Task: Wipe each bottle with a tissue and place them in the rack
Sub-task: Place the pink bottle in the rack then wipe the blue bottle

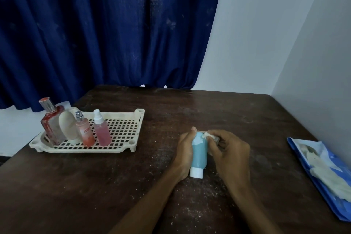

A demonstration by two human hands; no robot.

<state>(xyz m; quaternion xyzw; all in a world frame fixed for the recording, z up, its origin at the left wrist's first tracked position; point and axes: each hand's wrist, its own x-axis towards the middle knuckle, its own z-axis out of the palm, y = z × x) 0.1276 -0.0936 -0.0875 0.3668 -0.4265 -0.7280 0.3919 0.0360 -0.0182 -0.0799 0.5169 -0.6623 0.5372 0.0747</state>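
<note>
So from where I'm standing, the blue bottle (199, 151) is at the middle of the table (133, 186), right in front of the person. Its long axis runs pretty much straight away from them. The white cap (196, 172) points back toward their body and the crimped end points off toward the curtain. The left hand (185, 150) has its fingers curled round the bottle's left side, so that's the hand actually holding it. The right hand (230, 150) is pinching a bit of tissue (208, 135) against the far upper end of it. I can't tell if the cap touches the wood or just hangs over it. What matters for the next bit, I reckon, is that the rack (123, 131) sits well off to the left and a bit further back. The holding hand is the nearer one, so it could carry the bottle across without a handover. The four bottles on the rack's left half all stand upright. My guess is this one needs tipping up off its lying line before it goes on the bare mesh to their right.
</note>
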